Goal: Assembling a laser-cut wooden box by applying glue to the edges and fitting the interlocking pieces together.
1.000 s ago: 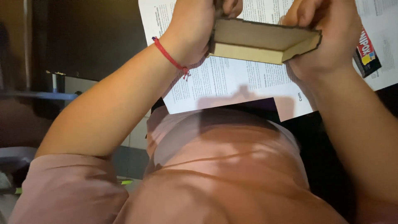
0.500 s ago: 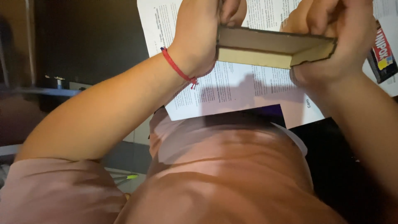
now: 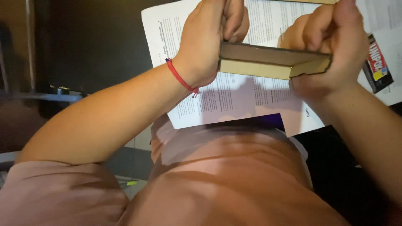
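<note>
A flat tan cardboard box [image 3: 268, 62] is held level above a dark table, one end in each hand. My left hand [image 3: 209, 39], with a red string bracelet [image 3: 181, 79] on the wrist, is closed around the box's left end. My right hand [image 3: 331, 50] grips the right end, fingers curled over the top. Beneath the box lies a large white printed sheet [image 3: 234, 100].
A small black card pack [image 3: 378, 65] lies on more white paper at the right. The dark tabletop [image 3: 96, 46] stretches to the left. My pink shirt [image 3: 226, 175] fills the lower view. A yellow-green pen tip [image 3: 129, 183] shows at the lower left.
Both hands and the box have shifted slightly downward in view and the box has levelled out; the view has tilted a little. The grip on the box is unchanged.
</note>
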